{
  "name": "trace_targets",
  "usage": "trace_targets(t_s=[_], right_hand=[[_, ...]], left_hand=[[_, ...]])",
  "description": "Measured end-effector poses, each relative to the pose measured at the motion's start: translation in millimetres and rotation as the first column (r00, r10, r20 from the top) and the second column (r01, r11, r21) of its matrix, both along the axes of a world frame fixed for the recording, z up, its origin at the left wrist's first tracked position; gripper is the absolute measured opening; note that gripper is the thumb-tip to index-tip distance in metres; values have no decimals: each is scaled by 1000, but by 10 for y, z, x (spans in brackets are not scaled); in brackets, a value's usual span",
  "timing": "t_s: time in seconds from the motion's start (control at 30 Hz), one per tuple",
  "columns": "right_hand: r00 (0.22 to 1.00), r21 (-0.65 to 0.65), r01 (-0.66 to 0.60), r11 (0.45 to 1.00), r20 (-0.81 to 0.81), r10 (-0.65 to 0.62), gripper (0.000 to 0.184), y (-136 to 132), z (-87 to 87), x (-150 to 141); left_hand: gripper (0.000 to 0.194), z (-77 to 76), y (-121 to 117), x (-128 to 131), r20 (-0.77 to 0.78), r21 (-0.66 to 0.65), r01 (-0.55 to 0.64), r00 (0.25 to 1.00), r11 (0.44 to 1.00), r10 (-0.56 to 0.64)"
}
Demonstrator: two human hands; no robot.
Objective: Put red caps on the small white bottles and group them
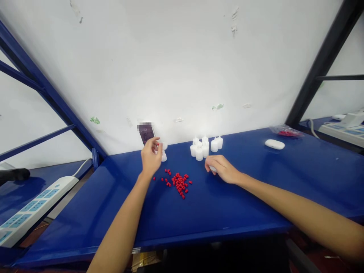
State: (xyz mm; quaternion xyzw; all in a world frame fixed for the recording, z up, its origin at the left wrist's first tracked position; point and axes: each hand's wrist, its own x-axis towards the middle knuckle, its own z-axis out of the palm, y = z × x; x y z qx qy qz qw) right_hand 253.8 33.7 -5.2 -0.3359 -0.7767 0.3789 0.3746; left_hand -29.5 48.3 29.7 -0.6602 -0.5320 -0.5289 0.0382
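My left hand [151, 156] is raised near the wall, thumb and fingers pinched around a small red cap [158, 144]. Just beyond its fingertips stands a white piece [164, 156], partly hidden by the hand. On the blue table my right hand [222, 169] curls around a small white bottle [213, 168], of which only a part shows. Several white bottles with narrow tips [199, 153] stand grouped behind that hand. Between the two hands lies a loose pile of small red caps [179, 182], with several scattered to its left.
A phone [146, 132] leans against the wall behind my left hand. To the right are a white oval case [274, 144] and a clear bag with red pieces [286, 132]. A power strip [36, 206] lies at the left, beyond the blue frame post [51, 89].
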Motion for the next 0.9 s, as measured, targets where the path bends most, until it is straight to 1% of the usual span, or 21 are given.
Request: trace_targets(t_s=[0.07, 0.1, 0.17, 0.23, 0.3, 0.4, 0.5, 0.57, 0.67, 0.7, 0.73, 0.77, 0.8, 0.83, 0.9], right_hand=[[999, 25, -17, 1000, -30, 18, 44, -2, 1, 6], [999, 25, -25, 999, -41, 26, 42, 1, -5, 5], [998, -2, -49, 999, -42, 49, 41, 14, -23, -2], [997, -24, -67, 997, -27, 66, 43, 27, -43, -7], [997, -32, -74, 997, -6, 74, 45, 33, -57, -10], [998, -60, -60, 996, 11, 61, 47, 29, -71, -10], [999, -68, -38, 997, -9, 37, 50, 19, -81, -7], [999, -48, -10, 999, -37, 8, 51, 13, -85, -5], [996, -25, 31, 999, -86, -33, 52, 3, -83, -3], [995, -20, 35, 999, -94, -36, 53, -1, -80, -4], [995, -14, 31, 999, -93, -33, 53, -5, -76, -4], [996, -7, 23, 1000, -84, -24, 54, -9, -71, -4], [998, 3, 13, 1000, -69, -13, 54, -12, -66, -4], [999, 14, 4, 1000, -53, -3, 54, -15, -61, -4], [1000, 29, -8, 1000, -28, 9, 54, -17, -51, -2]], left_hand=[[31, 8, 99, -245, -95, -52, -73, 993, 996, 67], [31, 0, 130, -321, -123, -71, -96, 989, 993, 87], [29, -27, 161, -392, -151, -100, -110, 984, 989, 94], [24, -58, 168, -395, -184, -115, -118, 978, 986, 96], [24, -89, 170, -380, -251, -128, -139, 962, 982, 104], [25, -137, 180, -369, -355, -152, -170, 929, 974, 106], [23, -169, 188, -355, -403, -162, -161, 911, 974, 83], [25, -158, 178, -331, -409, -135, -164, 907, 977, 95], [30, -76, 117, -265, -389, -67, -193, 909, 979, 152], [31, -37, 82, -232, -392, -79, -177, 910, 981, 132], [31, 2, 39, -190, -413, -125, -136, 908, 983, 73], [29, 37, -9, -140, -443, -197, -75, 896, 978, -21], [28, 66, -62, -82, -477, -297, 0, 866, 955, -148], [25, 85, -116, -17, -507, -397, 64, 816, 916, -276], [25, 96, -214, 116, -524, -510, 153, 725, 846, -447]])
